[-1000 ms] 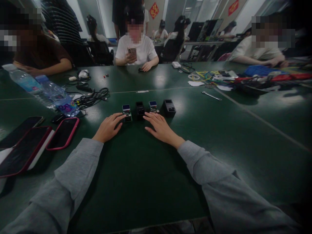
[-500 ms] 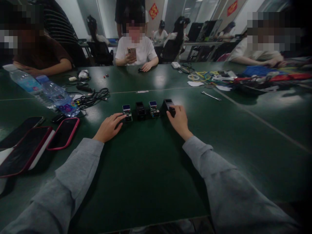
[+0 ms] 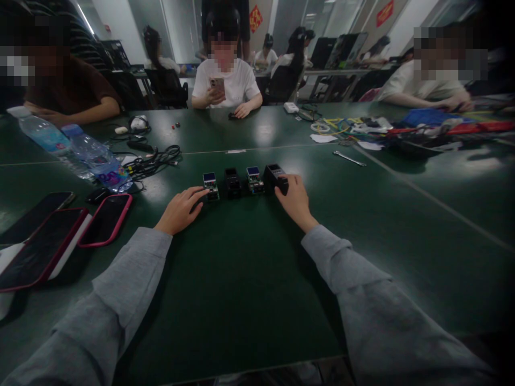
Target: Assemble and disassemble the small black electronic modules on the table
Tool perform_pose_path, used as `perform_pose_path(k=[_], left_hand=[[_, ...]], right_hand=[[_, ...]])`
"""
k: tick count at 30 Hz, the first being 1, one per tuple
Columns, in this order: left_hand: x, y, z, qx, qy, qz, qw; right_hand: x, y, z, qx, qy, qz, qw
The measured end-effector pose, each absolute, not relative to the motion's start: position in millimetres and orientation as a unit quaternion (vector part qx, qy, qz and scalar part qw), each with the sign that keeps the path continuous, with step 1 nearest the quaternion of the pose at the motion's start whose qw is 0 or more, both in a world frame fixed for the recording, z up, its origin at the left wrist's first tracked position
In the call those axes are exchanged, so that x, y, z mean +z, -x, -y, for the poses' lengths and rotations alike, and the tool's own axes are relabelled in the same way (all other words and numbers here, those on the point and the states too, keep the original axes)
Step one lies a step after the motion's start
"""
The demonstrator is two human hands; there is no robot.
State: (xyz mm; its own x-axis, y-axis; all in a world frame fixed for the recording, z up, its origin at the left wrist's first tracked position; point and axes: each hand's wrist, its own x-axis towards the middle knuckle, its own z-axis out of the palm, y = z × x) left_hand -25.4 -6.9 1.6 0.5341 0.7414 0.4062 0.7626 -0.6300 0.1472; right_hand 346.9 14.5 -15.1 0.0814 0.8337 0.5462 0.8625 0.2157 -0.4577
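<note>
Now the right hand clamps the end black box (nudging the row tight, seemingly), while the left hand, fingers flat, steadies the blue-screened module.

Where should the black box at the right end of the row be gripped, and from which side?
Probably across its two side faces, coming from the near right. The black box stands upright on the green table with open table on its right, while a small module sits close on its left. The right hand already touches its near right corner; the left hand rests by the leftmost module.
</note>
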Motion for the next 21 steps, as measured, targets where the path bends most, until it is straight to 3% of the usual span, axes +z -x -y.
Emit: perform_pose_path(k=[21], left_hand=[[2.7,24.4,7.6,-0.222,0.878,0.424,0.026]], right_hand=[[-12.0,-345.1,-12.7,-0.018,0.633,0.668,0.390]])
